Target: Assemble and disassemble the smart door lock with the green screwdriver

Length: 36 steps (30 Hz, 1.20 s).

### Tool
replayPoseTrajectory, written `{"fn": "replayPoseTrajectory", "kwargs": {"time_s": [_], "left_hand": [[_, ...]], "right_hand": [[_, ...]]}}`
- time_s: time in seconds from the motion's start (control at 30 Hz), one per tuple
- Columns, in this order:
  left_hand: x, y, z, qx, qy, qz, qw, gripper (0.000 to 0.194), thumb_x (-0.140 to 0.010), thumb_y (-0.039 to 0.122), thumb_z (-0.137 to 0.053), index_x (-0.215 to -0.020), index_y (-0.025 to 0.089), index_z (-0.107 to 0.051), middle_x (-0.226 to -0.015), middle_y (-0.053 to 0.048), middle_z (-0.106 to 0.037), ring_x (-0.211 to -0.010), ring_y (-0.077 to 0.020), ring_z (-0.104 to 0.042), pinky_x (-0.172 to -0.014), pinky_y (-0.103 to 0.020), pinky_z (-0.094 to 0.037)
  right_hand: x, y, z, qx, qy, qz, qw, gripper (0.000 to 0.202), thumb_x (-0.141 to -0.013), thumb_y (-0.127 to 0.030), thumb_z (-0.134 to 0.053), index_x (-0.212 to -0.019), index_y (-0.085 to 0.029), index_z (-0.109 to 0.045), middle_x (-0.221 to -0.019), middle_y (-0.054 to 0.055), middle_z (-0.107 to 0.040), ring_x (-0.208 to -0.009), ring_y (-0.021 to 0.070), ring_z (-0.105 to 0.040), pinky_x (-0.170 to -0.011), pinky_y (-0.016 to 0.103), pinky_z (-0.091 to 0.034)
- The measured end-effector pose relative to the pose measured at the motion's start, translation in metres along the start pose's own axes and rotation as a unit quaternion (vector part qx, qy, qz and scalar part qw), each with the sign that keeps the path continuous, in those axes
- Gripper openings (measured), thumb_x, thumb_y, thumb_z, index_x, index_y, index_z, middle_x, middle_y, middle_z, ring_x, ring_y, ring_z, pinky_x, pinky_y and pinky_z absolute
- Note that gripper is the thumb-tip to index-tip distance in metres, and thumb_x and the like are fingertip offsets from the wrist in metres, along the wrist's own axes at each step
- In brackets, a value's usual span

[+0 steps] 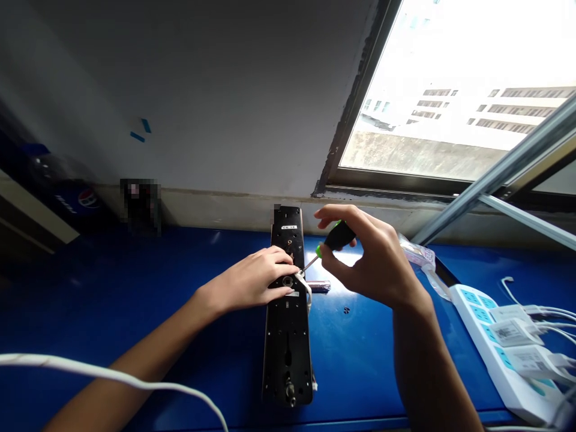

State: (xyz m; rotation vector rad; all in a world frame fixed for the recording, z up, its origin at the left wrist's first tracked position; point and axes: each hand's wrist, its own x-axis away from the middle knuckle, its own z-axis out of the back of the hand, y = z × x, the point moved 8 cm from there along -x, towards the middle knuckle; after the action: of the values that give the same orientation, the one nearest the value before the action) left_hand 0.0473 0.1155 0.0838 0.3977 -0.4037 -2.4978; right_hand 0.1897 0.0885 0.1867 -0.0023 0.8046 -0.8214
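Note:
A long black metal plate assembly point(288, 348) with small holes and white labels lies lengthwise on the blue table point(202, 252). My left hand point(256, 277) rests on its upper half, fingers spread over the plate near a white cable point(308, 288). In my right hand point(371, 252), thumb and fingers grip a black and green screwdriver point(339, 235). Its thin shaft slants down to the left, and the tip is at the plate's right edge beside my left fingertips. Whether the tip sits in a screw cannot be made out.
A white power strip point(481, 342) with plugged adapters lies at the right, near a clear plastic bag point(418, 252). A metal bar point(495, 162) slants before the window. A Pepsi bottle point(74, 192) is at the left. A white cable point(112, 375) crosses over my left forearm.

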Motion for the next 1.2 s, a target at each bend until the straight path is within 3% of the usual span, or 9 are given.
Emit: {"fn": "replayPoseTrajectory", "kwargs": {"time_s": [0.1,0.23,0.4,0.57,0.7,0.83,1.0,1.2], "left_hand": [[0.000,-0.002,-0.002,-0.009,-0.003,0.006,1.000,0.033,-0.097,0.030,-0.072,-0.129,0.023,-0.072,-0.133,-0.009,-0.069,-0.126,-0.0277,-0.062,-0.106,-0.042,-0.054],[0.000,-0.005,-0.004,-0.011,-0.006,0.011,1.000,0.034,-0.097,0.031,-0.071,-0.131,0.023,-0.071,-0.135,-0.010,-0.067,-0.129,-0.0281,-0.061,-0.110,-0.043,-0.052],[0.000,-0.005,-0.005,-0.002,-0.003,0.010,1.000,0.034,-0.098,0.033,-0.070,-0.130,0.024,-0.072,-0.135,-0.009,-0.068,-0.129,-0.0280,-0.061,-0.111,-0.044,-0.052],[0.000,-0.006,-0.004,0.001,0.000,0.010,1.000,0.034,-0.097,0.031,-0.071,-0.130,0.025,-0.072,-0.134,-0.009,-0.068,-0.129,-0.0285,-0.061,-0.111,-0.044,-0.053],[0.000,-0.006,-0.005,-0.003,-0.003,0.010,1.000,0.034,-0.098,0.033,-0.070,-0.131,0.025,-0.071,-0.136,-0.009,-0.067,-0.129,-0.0287,-0.061,-0.112,-0.045,-0.052],[-0.001,-0.007,-0.005,-0.006,-0.003,0.011,1.000,0.035,-0.097,0.031,-0.071,-0.132,0.025,-0.071,-0.136,-0.010,-0.067,-0.130,-0.0285,-0.061,-0.112,-0.044,-0.052],[-0.002,-0.005,-0.003,-0.002,0.006,0.005,1.000,0.033,-0.097,0.034,-0.071,-0.128,0.025,-0.073,-0.133,-0.010,-0.069,-0.126,-0.0282,-0.063,-0.109,-0.043,-0.054],[-0.008,-0.001,-0.002,0.029,0.089,0.017,0.995,0.028,-0.106,0.029,-0.057,-0.128,0.020,-0.073,-0.122,-0.009,-0.074,-0.117,-0.0237,-0.066,-0.103,-0.039,-0.057]], "right_hand": [[0.000,0.002,0.002,0.009,0.010,-0.007,1.000,0.030,-0.092,-0.017,-0.067,-0.121,-0.023,-0.063,-0.095,-0.001,-0.069,-0.068,0.0089,-0.060,-0.061,0.023,-0.050],[0.000,0.001,0.000,-0.016,0.003,0.012,1.000,0.049,-0.083,-0.008,-0.066,-0.129,-0.022,-0.059,-0.107,0.002,-0.070,-0.083,0.0125,-0.067,-0.074,0.025,-0.054],[0.000,0.003,-0.001,0.000,0.010,0.014,1.000,0.037,-0.092,-0.018,-0.069,-0.127,-0.023,-0.061,-0.098,0.001,-0.071,-0.068,0.0090,-0.060,-0.061,0.023,-0.050],[-0.001,0.002,-0.002,-0.034,0.000,0.023,0.999,0.051,-0.085,-0.009,-0.067,-0.133,-0.022,-0.056,-0.109,0.003,-0.070,-0.082,0.0113,-0.067,-0.072,0.024,-0.055],[-0.001,0.004,-0.001,-0.017,0.005,0.020,1.000,0.039,-0.092,-0.016,-0.067,-0.130,-0.022,-0.059,-0.101,0.001,-0.071,-0.071,0.0083,-0.063,-0.065,0.022,-0.053],[-0.001,0.003,-0.002,-0.031,0.003,0.027,0.999,0.047,-0.087,-0.012,-0.066,-0.133,-0.022,-0.056,-0.107,0.003,-0.070,-0.080,0.0114,-0.066,-0.071,0.025,-0.056],[-0.001,0.004,-0.002,-0.038,-0.006,0.021,0.999,0.035,-0.094,-0.016,-0.063,-0.129,-0.021,-0.059,-0.102,0.002,-0.071,-0.074,0.0096,-0.064,-0.068,0.023,-0.055],[0.002,0.001,0.016,-0.025,0.062,0.040,0.997,0.047,-0.083,-0.008,-0.064,-0.126,-0.024,-0.059,-0.104,0.001,-0.071,-0.082,0.0134,-0.069,-0.074,0.028,-0.059]]}}
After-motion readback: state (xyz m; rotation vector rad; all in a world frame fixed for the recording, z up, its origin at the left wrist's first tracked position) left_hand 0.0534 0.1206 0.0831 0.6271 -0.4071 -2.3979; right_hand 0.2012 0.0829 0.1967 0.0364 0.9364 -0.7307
